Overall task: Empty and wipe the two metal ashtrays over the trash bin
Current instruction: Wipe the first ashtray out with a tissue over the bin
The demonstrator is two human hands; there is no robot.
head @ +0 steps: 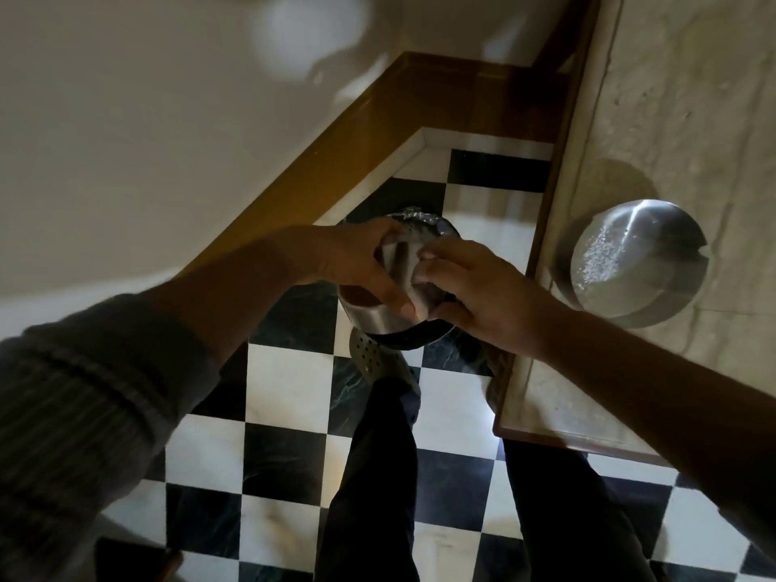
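My left hand (361, 262) grips a round metal ashtray (373, 319) by its rim and holds it tilted over a dark trash bin (432, 338) on the floor. My right hand (470, 287) presses a pale tissue or cloth (409, 256) into the ashtray's bowl. The bin is mostly hidden under both hands; a crinkled liner (415, 218) shows at its far rim. A second metal ashtray (638, 262) sits on the stone-topped table (672, 119) to the right, with pale ash specks inside it.
The floor is black-and-white checkered tile (289, 455). A wooden baseboard (336, 170) runs along the cream wall on the left. My legs and a perforated shoe (369, 354) stand right behind the bin. The table's wooden edge (541, 430) is close to my right arm.
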